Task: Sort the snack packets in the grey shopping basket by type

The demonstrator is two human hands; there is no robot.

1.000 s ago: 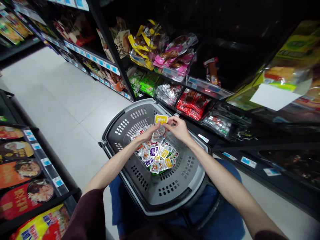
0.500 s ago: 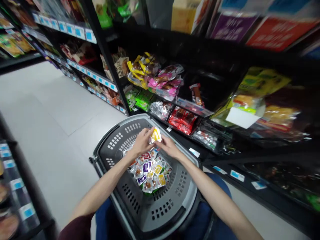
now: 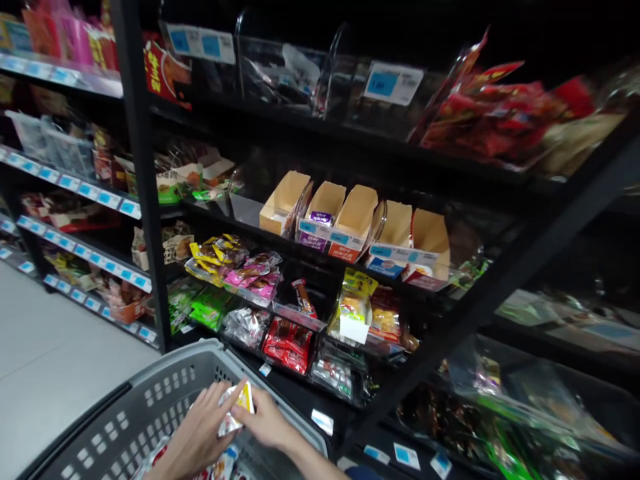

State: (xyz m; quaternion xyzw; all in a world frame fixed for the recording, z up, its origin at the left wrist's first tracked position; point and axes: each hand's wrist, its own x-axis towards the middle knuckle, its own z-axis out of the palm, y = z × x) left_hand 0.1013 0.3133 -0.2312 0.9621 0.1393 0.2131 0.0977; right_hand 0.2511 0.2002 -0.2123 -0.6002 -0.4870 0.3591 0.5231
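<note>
With fingers (image 3: 209,400) of left hand (image 3: 197,423) and right hand (image 3: 269,419), grasping 1 small white-and-yellow shiny packet (image 3: 245,399) over gray perforated plastic basket (image 3: 115,427). Held above loose multicolored packets (image 3: 226,464) inside. Probably at handling step; to move it, needs steady 2-handed pinch, clear of rim.

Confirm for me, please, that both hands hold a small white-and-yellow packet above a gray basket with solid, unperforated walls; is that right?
One detail is off: the head view shows rows of holes in the gray basket. The left hand and right hand do hold the small white-and-yellow packet above it.
</note>
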